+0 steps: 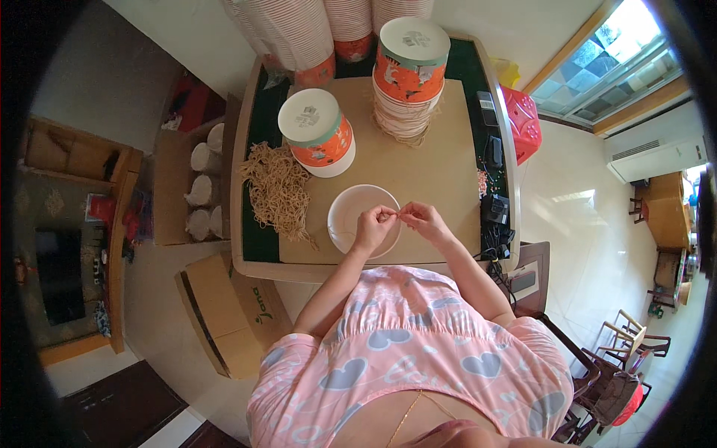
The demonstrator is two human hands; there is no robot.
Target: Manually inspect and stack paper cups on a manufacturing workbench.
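Currently our L hand & R hand are pinched tight, tips v. close; can't tell what's in either grip. Round white tub, open-topped, sits on bench beneath L hand.

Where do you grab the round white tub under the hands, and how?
Probably by the left side of its rim, coming from the left, thumb inside and fingers outside. The white tub stands mouth up, so its thin round edge looks easy to pinch. The left hand is over its right part, with the right hand beside that, leaving the left edge uncovered.
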